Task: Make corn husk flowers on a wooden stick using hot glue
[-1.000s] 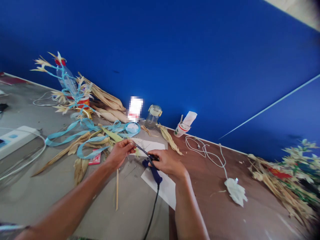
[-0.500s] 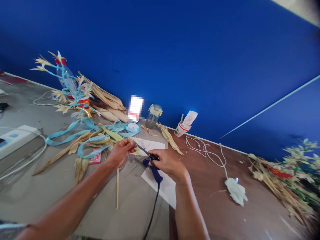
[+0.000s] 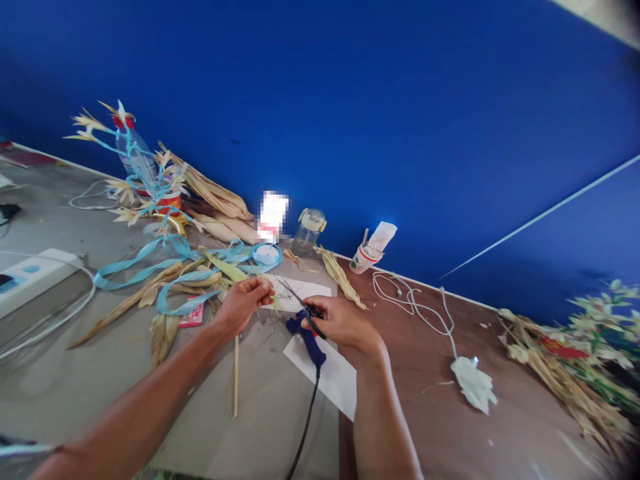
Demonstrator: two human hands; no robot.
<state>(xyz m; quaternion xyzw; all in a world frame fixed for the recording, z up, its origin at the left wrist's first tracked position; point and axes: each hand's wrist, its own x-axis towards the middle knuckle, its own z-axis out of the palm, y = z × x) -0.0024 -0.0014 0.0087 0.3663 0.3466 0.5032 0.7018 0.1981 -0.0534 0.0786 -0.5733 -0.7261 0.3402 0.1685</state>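
My left hand [image 3: 243, 305] is pinched shut on a small strip of dried corn husk [image 3: 273, 302] over the grey table. My right hand [image 3: 344, 321] grips a pair of black scissors [image 3: 301, 303] whose thin blades point toward the left hand's fingertips. A blue glue gun [image 3: 307, 338] lies just under the right hand on a white paper sheet [image 3: 336, 377], its black cord running toward me. A thin wooden stick [image 3: 235, 377] lies below the left wrist.
Light blue ribbon [image 3: 150, 257] and dried husks [image 3: 173, 277] sprawl at left, by a plastic bottle [image 3: 131, 157]. A glass jar [image 3: 306, 233], paper cup [image 3: 367, 254] and white cable [image 3: 420, 307] line the blue wall. A power strip [image 3: 30, 275] sits far left; husk flowers [image 3: 575, 353] at right.
The scissors have swung slightly, blades lifting and parting a little from the husk strip. Both hands stay in nearly the same place.
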